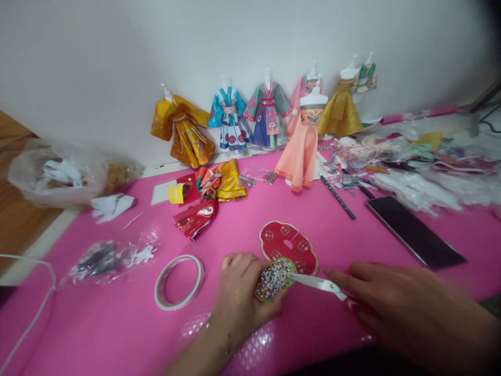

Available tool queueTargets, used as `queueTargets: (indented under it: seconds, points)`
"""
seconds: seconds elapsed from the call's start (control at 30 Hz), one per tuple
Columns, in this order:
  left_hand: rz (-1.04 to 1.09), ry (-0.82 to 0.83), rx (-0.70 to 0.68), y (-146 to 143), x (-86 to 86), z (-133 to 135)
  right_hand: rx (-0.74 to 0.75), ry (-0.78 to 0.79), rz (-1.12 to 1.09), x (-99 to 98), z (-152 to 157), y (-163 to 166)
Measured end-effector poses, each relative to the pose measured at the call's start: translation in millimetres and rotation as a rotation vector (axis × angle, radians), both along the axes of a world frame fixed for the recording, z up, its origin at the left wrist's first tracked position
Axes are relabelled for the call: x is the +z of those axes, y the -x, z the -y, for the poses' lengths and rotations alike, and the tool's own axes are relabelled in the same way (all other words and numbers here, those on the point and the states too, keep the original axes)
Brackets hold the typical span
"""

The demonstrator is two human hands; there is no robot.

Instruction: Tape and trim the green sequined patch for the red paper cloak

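Observation:
My left hand (245, 287) is closed around a small green-rimmed container of beads (274, 279), many-coloured and tiny, its open top turned toward me. My right hand (410, 308) grips a pair of scissors (317, 282) with white blades and red handles. The blade tips reach the right rim of the bead container. Just behind it lies a flat red scalloped fabric piece (285, 237) with a gold edge and a slot in its middle, partly covered by the container.
A roll of tape (158, 292) lies left of my hands. A phone (415, 230) and a dark pen (338, 197) are at right. Doll dresses on stands, including a peach dress (301, 151), line the wall. Plastic bags (58, 175) and folded red fabric (195, 219) occupy the left side.

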State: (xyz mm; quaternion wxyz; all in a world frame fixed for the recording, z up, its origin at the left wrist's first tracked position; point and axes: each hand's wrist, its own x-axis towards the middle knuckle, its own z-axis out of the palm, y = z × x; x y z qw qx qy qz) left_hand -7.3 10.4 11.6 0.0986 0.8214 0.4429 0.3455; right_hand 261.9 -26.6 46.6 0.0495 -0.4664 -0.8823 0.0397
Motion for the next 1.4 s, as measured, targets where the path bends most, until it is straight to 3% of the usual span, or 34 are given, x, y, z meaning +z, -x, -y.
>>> queueTargets:
  seconds: [0.27, 0.5, 0.8, 0.93, 1.1, 1.4]
  points:
    - [0.002, 0.014, -0.007, 0.8, 0.7, 1.4, 0.019, 0.021, 0.028, 3.1, 4.2, -2.9]
    - [0.006, 0.011, -0.003, 0.1, 3.4, 0.7, 0.011, -0.123, 0.040, 7.8, -0.1, -6.6]
    - [0.014, -0.009, -0.010, -0.3, 2.9, 1.6, 0.091, -0.063, 0.068, 7.6, -3.6, -8.8]
    - [-0.003, 0.001, -0.010, 0.3, 2.1, 1.8, 0.032, -0.053, 0.093, 6.6, -4.7, -10.9]
    - [0.006, 0.013, -0.008, 0.5, 1.3, 1.8, 0.132, -0.020, 0.098, 7.9, -11.6, -13.9]
    - [0.018, 0.026, -0.011, 0.2, 0.3, 1.6, 0.039, -0.093, 0.065, 7.7, -6.6, -1.0]
